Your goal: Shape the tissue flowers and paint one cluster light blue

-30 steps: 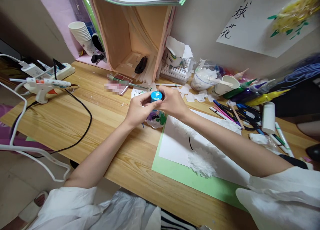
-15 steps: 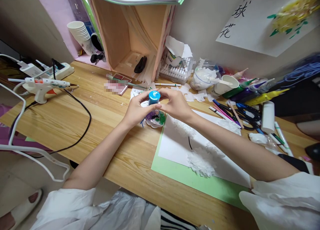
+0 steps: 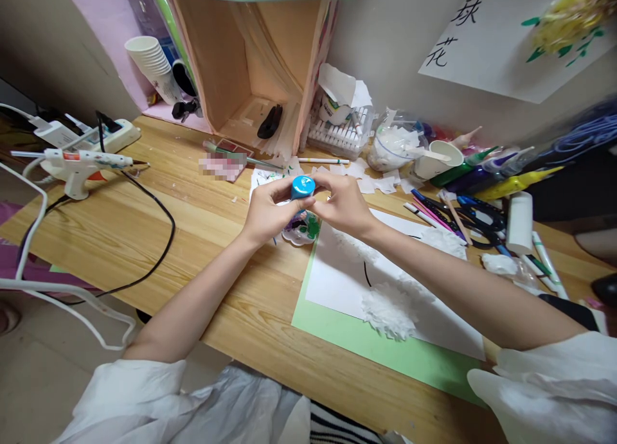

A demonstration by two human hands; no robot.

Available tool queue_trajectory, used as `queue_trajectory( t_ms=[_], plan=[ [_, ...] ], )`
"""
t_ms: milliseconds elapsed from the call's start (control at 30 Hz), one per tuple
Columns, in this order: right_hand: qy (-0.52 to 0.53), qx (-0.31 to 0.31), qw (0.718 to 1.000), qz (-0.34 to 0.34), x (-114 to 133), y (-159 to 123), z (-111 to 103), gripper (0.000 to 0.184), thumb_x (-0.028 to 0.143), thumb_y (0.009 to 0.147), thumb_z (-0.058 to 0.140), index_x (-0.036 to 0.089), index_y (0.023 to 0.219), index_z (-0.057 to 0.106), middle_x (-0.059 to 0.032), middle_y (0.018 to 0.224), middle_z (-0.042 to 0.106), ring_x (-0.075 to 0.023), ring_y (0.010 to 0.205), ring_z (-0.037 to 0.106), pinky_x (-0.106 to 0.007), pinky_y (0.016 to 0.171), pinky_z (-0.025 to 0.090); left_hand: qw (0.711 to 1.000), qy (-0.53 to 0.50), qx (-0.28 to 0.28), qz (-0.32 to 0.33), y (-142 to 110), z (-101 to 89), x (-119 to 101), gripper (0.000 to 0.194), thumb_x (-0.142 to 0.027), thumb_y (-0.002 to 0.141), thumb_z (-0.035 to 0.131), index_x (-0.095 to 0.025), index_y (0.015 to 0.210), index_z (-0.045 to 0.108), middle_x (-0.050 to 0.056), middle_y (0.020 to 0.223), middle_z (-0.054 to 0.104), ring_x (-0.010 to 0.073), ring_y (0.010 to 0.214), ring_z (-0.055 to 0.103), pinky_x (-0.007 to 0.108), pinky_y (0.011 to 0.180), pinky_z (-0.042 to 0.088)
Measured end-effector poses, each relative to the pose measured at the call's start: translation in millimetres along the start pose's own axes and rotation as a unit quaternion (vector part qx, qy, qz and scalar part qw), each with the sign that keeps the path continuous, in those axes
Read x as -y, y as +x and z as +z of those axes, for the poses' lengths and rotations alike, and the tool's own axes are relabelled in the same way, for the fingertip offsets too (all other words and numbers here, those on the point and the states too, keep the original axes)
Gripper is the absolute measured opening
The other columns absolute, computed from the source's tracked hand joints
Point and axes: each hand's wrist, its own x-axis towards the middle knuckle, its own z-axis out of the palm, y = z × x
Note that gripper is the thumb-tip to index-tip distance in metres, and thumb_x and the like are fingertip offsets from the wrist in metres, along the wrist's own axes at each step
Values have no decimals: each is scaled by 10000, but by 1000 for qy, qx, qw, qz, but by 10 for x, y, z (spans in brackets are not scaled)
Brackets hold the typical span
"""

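Between my two hands is a small blue paint bottle (image 3: 303, 187), its round blue end facing up at me. My left hand (image 3: 270, 211) wraps its fingers and thumb around the bottle's left side. From the right, my right hand (image 3: 343, 203) grips it too, and the thumbs meet in front. The bottle's lower part is hidden by the fingers. Just below them lies a white scalloped palette (image 3: 295, 239) with purple, black and green paint. Right of it, a white sheet (image 3: 328, 288) on green paper (image 3: 337, 341) bears white paper flowers (image 3: 389, 309) and a black line.
A glue gun (image 3: 80, 168) and its black cord lie left. Behind stand an open box (image 3: 226, 65), a marker case (image 3: 337, 135) and a paper cup (image 3: 438, 160). Paint tubes (image 3: 515, 182), scissors (image 3: 482, 222) and pens are at right. The wooden table's front edge (image 3: 270, 373) is near me.
Both hands stay around the blue bottle above the palette, shifting only slightly. The bottle's tilt varies a little, and my right hand's fingers have shifted along its side. The view has moved slightly.
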Motion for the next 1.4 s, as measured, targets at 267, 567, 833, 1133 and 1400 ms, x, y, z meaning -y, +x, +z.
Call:
queue_trajectory(
  t_ms=[267,567,833,1133,1400],
  plan=[
    [-7,-9,1000,-2,-13,2,27,270,121,667,527,155,892,672,-20,786,689,-153,725,615,-261,696,490,1000,10,-8,13,7,-1,4,383,-354,592,764,-158,914,698,64,942,707,236,913,644,370,867,489],
    [-15,-20,1000,-16,-36,4,46,275,96,659,531,157,881,682,-17,791,696,-146,709,612,-251,686,477,1000,6,-21,14,-1,8,26,330,-300,591,769,-171,888,708,56,935,710,225,905,647,362,862,493],
    [-8,-22,1000,-1,-34,-1,53,252,107,660,537,153,854,691,-10,759,699,-140,684,612,-236,667,479,1000,-9,-24,13,-5,20,34,319,-268,596,759,-163,894,713,48,915,716,226,882,653,362,849,503],
    [8,-36,999,-7,-64,-7,79,271,76,632,537,134,837,703,-9,722,694,-136,667,624,-217,649,485,999,9,-35,9,-3,22,15,290,-231,591,751,-168,873,725,41,887,722,224,856,658,336,812,513],
    [7,-36,999,-7,-56,-2,78,274,81,633,536,144,838,705,-4,729,700,-133,665,627,-213,638,486,999,10,-32,17,0,16,44,278,-177,607,732,-172,885,724,35,887,722,214,852,658,324,810,514]
  ],
)
